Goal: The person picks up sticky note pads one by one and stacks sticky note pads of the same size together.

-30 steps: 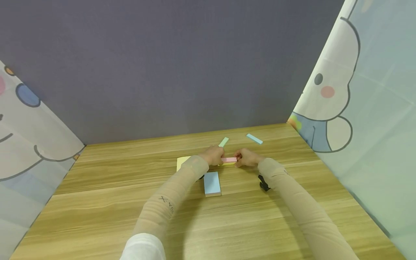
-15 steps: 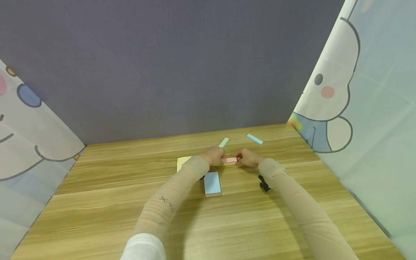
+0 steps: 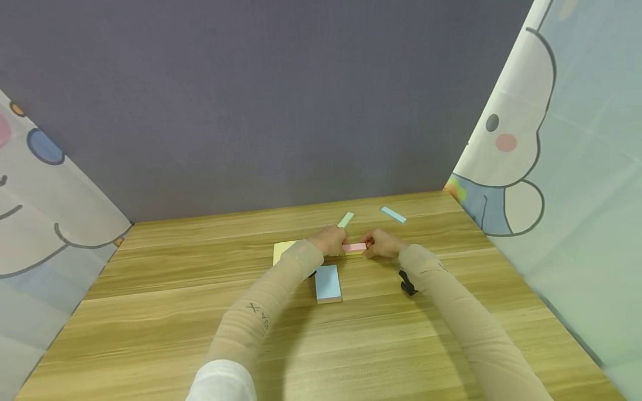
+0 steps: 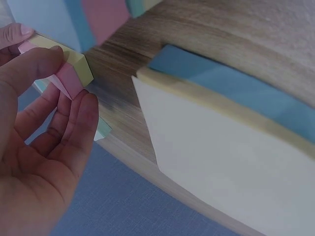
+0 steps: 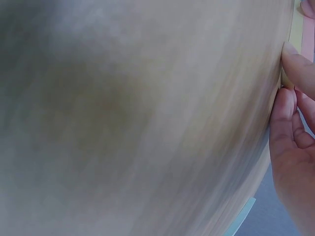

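Note:
A narrow pink sticky-note pad (image 3: 355,247) lies over a yellow one (image 4: 81,66) near the middle of the table. My left hand (image 3: 328,240) pinches the pair's left end; in the left wrist view the thumb is on one side and the curled fingers on the other. At the right end, my right hand (image 3: 382,244) pinches the pads between thumb and fingers, seen at the edge of the right wrist view (image 5: 295,113). Close to my left wrist lies a layered block of notes with a light blue top (image 3: 327,283).
A large pale yellow pad (image 3: 282,250), partly behind my left forearm, has a blue layer beneath it in the left wrist view. Beyond my hands lie a green strip pad (image 3: 345,219) and a blue strip pad (image 3: 393,214). A grey panel (image 3: 281,111) borders the wooden table's far edge.

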Demonstrator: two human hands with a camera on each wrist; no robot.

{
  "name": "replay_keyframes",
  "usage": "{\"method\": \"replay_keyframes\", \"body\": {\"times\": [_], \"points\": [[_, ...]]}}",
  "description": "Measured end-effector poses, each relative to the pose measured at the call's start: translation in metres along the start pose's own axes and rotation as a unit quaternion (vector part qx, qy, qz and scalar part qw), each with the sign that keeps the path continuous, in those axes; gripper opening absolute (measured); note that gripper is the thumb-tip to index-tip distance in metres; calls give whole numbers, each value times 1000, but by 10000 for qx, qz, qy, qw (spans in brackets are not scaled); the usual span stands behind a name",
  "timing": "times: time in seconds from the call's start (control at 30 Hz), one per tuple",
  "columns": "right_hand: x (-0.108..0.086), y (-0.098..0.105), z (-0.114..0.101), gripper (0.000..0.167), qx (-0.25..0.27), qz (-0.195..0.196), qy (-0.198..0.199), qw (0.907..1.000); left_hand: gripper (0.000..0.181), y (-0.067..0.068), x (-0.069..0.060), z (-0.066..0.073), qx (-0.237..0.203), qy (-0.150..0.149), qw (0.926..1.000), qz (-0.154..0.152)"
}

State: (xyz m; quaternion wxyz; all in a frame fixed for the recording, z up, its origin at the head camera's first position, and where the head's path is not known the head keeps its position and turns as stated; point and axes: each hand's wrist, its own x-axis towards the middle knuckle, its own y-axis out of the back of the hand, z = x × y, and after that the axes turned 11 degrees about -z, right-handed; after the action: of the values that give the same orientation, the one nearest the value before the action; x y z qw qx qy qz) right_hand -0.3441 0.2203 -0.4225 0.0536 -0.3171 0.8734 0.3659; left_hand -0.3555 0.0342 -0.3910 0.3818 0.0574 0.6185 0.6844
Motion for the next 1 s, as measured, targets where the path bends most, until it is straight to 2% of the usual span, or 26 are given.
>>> {"method": "replay_keyframes", "body": {"times": [0.27, 0.5, 1.0], "points": [[0, -1, 0, 36, 10, -25, 15, 10000, 10, -2, 1, 0, -25, -40, 10000, -18], [0, 0, 0, 38, 20, 5, 21, 10000, 18, -3, -1, 1, -149, 137, 9997, -133], [-2, 0, -3, 38, 92, 23, 44, 9999, 17, -3, 1, 0, -93, 96, 9999, -100]]}}
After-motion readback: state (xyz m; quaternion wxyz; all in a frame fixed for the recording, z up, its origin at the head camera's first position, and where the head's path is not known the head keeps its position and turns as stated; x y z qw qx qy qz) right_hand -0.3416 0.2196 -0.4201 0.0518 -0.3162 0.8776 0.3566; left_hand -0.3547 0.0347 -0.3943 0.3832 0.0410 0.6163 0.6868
